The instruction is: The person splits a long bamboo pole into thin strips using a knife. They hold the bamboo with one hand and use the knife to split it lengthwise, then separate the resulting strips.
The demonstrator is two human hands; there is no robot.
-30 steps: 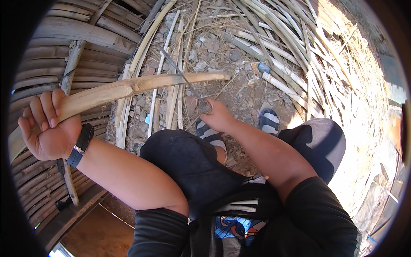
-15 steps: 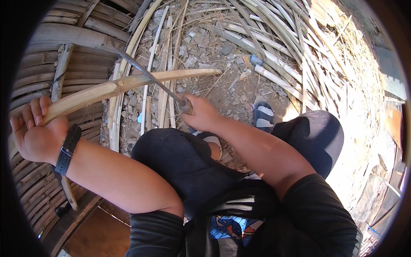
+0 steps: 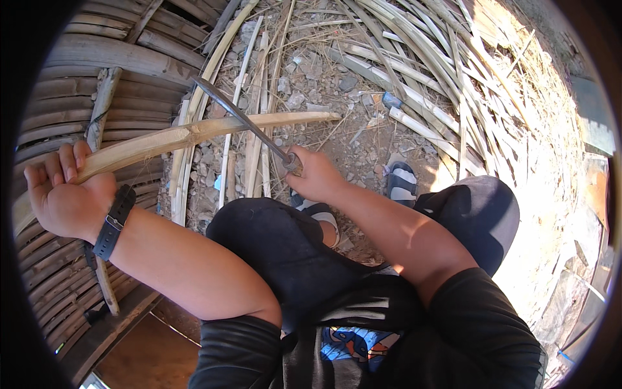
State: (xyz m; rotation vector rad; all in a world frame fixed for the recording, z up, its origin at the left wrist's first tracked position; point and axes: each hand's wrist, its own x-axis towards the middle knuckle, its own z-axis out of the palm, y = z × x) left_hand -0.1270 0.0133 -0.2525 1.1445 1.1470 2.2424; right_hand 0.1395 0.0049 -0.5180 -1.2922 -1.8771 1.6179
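Note:
My left hand (image 3: 70,194) is closed round the near end of a long, pale split bamboo strip (image 3: 162,141), its fingers curled over the strip's upper side. The strip slants up to the right, and its far end tapers over the ground. My right hand (image 3: 315,174) grips the short handle of a long-bladed knife (image 3: 249,124). Its dark blade points up and left and crosses over the strip right of a node. Whether the edge bites into the bamboo, I cannot tell. A black watch (image 3: 115,222) is on my left wrist.
A woven bamboo wall (image 3: 58,123) rises close on the left. Loose bamboo strips (image 3: 262,97) lie beyond my knees on stony ground (image 3: 324,81). A large heap of split bamboo (image 3: 427,84) spreads at the upper right. My sandalled foot (image 3: 402,181) stands between.
The knife's blade has turned to show more of its flat side, and its tip has swung a little to the right. Both hands keep their grips; the whole view has shifted slightly.

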